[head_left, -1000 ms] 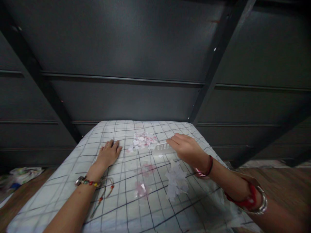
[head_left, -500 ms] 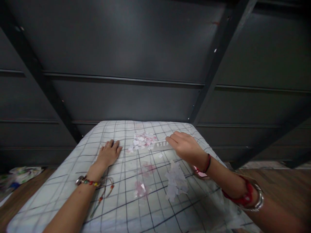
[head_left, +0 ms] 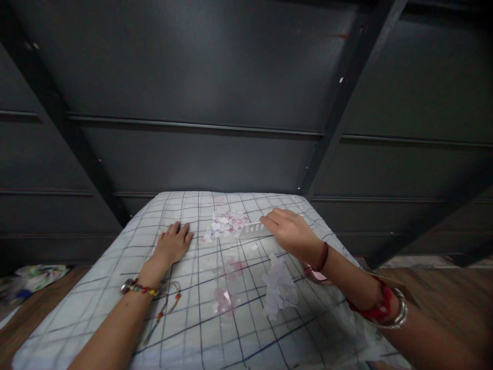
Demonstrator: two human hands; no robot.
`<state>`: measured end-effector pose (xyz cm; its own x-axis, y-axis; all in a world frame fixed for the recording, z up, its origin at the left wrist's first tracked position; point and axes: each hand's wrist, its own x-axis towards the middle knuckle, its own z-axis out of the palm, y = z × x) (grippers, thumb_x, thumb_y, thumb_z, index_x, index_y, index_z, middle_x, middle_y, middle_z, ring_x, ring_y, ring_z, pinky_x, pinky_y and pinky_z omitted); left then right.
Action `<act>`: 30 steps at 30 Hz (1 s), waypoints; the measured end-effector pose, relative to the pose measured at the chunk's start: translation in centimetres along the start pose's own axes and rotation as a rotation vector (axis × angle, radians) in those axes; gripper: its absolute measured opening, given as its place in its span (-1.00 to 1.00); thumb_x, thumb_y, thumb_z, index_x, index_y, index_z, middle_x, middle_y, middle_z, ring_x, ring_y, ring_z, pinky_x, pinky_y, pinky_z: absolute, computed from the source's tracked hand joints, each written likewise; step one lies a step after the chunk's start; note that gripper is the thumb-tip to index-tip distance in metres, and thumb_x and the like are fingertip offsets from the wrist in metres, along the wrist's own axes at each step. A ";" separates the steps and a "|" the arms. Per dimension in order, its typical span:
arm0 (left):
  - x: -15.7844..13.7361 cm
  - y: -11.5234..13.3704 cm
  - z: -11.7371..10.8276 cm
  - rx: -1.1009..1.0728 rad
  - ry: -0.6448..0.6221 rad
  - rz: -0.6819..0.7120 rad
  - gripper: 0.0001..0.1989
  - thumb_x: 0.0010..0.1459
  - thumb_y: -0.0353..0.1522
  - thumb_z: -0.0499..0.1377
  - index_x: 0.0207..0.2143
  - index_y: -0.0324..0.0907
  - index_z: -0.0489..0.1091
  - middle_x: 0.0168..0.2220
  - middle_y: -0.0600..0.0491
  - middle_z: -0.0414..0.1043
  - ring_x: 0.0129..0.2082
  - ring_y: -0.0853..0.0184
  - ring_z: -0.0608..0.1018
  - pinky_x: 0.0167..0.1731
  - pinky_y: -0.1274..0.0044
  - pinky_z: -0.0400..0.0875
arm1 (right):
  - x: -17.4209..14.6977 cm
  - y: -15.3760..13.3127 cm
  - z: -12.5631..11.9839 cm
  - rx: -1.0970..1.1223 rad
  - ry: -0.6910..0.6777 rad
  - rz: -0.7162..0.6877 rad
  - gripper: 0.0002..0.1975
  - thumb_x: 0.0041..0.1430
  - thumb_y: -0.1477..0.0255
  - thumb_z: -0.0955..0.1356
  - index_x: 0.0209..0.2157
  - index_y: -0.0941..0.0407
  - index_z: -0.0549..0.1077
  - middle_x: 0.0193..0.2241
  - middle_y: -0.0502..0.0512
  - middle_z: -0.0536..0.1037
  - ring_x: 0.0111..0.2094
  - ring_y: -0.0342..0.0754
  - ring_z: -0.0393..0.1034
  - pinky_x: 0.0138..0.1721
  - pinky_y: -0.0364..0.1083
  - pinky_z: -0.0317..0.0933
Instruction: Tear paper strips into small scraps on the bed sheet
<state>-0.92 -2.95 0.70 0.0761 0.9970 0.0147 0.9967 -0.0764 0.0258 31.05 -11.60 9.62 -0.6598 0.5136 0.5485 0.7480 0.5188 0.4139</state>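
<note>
My left hand (head_left: 174, 243) lies flat on the checked cloth (head_left: 185, 329), palm down with fingers slightly apart, holding nothing. The fingers of my right hand (head_left: 289, 230) are closed on one end of a white strip with a row of cut-out holes (head_left: 253, 229). Its other end reaches the lower right edge of a heap of white and pink paper scraps (head_left: 227, 223). Nearer to me lies a second pile of larger white scraps (head_left: 279, 290). Left of that pile are clear plastic pieces with pink patches (head_left: 224, 298).
A dark panelled metal wall (head_left: 204, 159) stands right behind the cloth-covered surface. Partly hidden under my right forearm is a pink and red item (head_left: 318, 275). A printed bag or cloth (head_left: 38, 280) lies on the floor at left.
My right hand has shifted slightly left with the strip, which is now turned so its holes show more. My left hand has stayed put.
</note>
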 end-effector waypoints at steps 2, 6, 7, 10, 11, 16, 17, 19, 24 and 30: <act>0.0 0.0 0.0 -0.010 -0.005 -0.007 -0.45 0.36 -0.19 -0.19 0.31 -0.18 0.12 0.36 -0.24 0.08 0.33 0.02 0.18 0.21 0.14 0.16 | -0.1 -0.3 0.1 0.020 -0.017 -0.008 -0.70 0.16 0.76 0.19 -0.42 0.16 0.45 -0.51 0.08 0.46 -0.43 -0.07 0.22 -0.39 -0.08 0.05; 0.0 0.0 0.0 -0.020 -0.004 -0.005 -0.45 0.37 -0.20 -0.18 0.31 -0.20 0.13 0.36 -0.25 0.07 0.33 0.01 0.18 0.21 0.14 0.17 | -0.9 -1.2 -0.9 0.063 -0.031 -0.002 -0.68 0.12 0.78 0.18 -0.40 0.15 0.45 -0.49 0.06 0.46 -0.43 -0.08 0.24 -0.37 -0.10 0.07; 0.0 0.0 0.0 -0.020 -0.003 -0.003 -0.45 0.37 -0.20 -0.18 0.31 -0.20 0.13 0.36 -0.25 0.06 0.33 0.01 0.18 0.21 0.13 0.16 | -1.0 -1.4 -1.3 0.054 -0.035 0.016 -0.68 0.11 0.78 0.18 -0.39 0.15 0.45 -0.49 0.05 0.46 -0.43 -0.08 0.24 -0.37 -0.09 0.07; -0.1 0.1 -0.2 -0.022 -0.025 -0.008 -0.44 0.37 -0.19 -0.20 0.33 -0.20 0.10 0.37 -0.24 0.03 0.35 0.01 0.15 0.23 0.14 0.13 | -1.5 -1.3 -2.2 -0.001 -0.037 0.066 -0.71 0.11 0.76 0.20 -0.38 0.14 0.44 -0.49 0.05 0.45 -0.44 -0.07 0.25 -0.38 -0.08 0.06; -0.1 0.2 -0.3 -0.023 -0.032 -0.010 -0.43 0.37 -0.19 -0.20 0.33 -0.20 0.09 0.38 -0.24 0.02 0.35 0.01 0.14 0.23 0.14 0.13 | -1.5 -1.2 -2.3 -0.017 -0.030 0.070 -0.72 0.11 0.75 0.21 -0.39 0.14 0.44 -0.49 0.06 0.45 -0.44 -0.06 0.25 -0.39 -0.07 0.06; -0.1 0.1 -0.2 -0.024 -0.008 -0.004 -0.44 0.36 -0.19 -0.19 0.32 -0.20 0.11 0.36 -0.23 0.07 0.34 0.02 0.17 0.22 0.14 0.15 | -1.8 -1.9 -2.6 -0.022 -0.034 0.062 -0.71 0.05 0.77 0.20 -0.47 0.13 0.40 -0.54 0.05 0.43 -0.47 -0.07 0.25 -0.43 -0.09 0.05; -0.1 0.0 -0.1 -0.024 0.001 -0.002 -0.44 0.36 -0.20 -0.18 0.32 -0.20 0.12 0.36 -0.24 0.08 0.33 0.02 0.18 0.22 0.14 0.15 | -1.8 -2.3 -2.9 -0.005 -0.052 0.064 -0.71 0.04 0.77 0.20 -0.48 0.13 0.39 -0.56 0.04 0.42 -0.48 -0.08 0.24 -0.44 -0.10 0.04; 0.1 -0.1 0.2 -0.025 0.019 0.003 -0.45 0.35 -0.20 -0.17 0.31 -0.21 0.14 0.34 -0.25 0.10 0.33 0.01 0.19 0.21 0.14 0.17 | -1.8 -3.0 -3.7 0.034 -0.080 0.059 -0.71 0.04 0.77 0.20 -0.49 0.12 0.38 -0.57 0.03 0.40 -0.51 -0.09 0.23 -0.47 -0.10 0.03; 0.3 -0.3 0.6 -0.028 0.027 0.017 -0.44 0.35 -0.20 -0.18 0.30 -0.21 0.15 0.34 -0.26 0.10 0.33 0.03 0.19 0.19 0.13 0.18 | -1.9 -3.0 -5.2 0.006 -0.068 0.078 -0.71 0.02 0.77 0.21 -0.44 0.13 0.42 -0.55 0.04 0.43 -0.50 -0.07 0.26 -0.46 -0.08 0.05; 0.1 -0.2 0.3 -0.021 -0.014 -0.001 -0.43 0.36 -0.20 -0.22 0.33 -0.21 0.09 0.36 -0.26 0.05 0.35 0.02 0.15 0.22 0.14 0.14 | -2.8 -2.1 -4.0 -0.054 -0.134 0.139 -0.71 -0.01 0.78 0.22 -0.44 0.14 0.44 -0.51 0.08 0.49 -0.45 -0.05 0.31 -0.40 -0.08 0.11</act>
<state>-1.06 -2.82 0.45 0.0752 0.9972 0.0004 0.9961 -0.0752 0.0467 31.62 -16.84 10.10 -0.5506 0.6659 0.5034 0.8331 0.4005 0.3814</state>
